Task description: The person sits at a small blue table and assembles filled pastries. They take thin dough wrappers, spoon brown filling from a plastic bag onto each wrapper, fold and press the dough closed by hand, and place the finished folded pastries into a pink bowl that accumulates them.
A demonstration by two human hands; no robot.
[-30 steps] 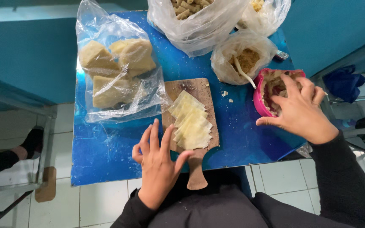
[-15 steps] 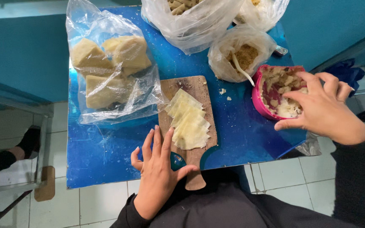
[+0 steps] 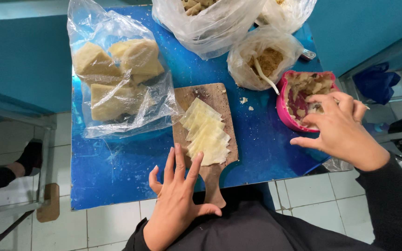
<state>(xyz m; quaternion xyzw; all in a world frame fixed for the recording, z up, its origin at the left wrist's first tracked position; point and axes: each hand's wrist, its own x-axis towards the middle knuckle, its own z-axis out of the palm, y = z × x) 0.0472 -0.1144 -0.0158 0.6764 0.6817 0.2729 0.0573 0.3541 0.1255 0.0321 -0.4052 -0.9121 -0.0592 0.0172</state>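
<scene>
A single head-worn view is aimed steeply down, close above a blue table (image 3: pixel 117 172) filling the frame's centre.

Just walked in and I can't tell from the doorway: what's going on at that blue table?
A person is working with food on a small blue table. Their right hand reaches into a pink bowl of chopped filling. Their left hand rests open, fingers spread, at the near end of a wooden board that holds a fanned stack of thin pale sheets. Clear bags around them hold pale dough blocks and other fillings.
</scene>
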